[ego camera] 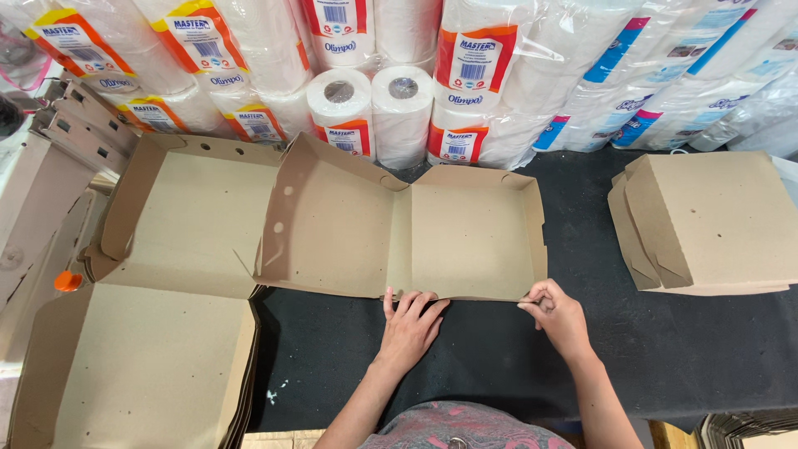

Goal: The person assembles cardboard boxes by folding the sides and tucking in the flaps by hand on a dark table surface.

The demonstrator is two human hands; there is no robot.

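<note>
At the centre of the black worktop lies an open brown cardboard box, its lid half tilted up toward nine o'clock and its tray half flat toward three o'clock. The left hand rests palm down at the six o'clock edge of the box, fingers spread and pressing on the near flap. The right hand sits at the box's five o'clock corner, its fingers pinched narrow on the corner of that flap. Toward nine o'clock lie flat unfolded box blanks, stacked and overlapping. At three o'clock a stack of folded closed boxes stands apart from the hands. Along twelve o'clock, wrapped packs of toilet paper rolls line the back.
</note>
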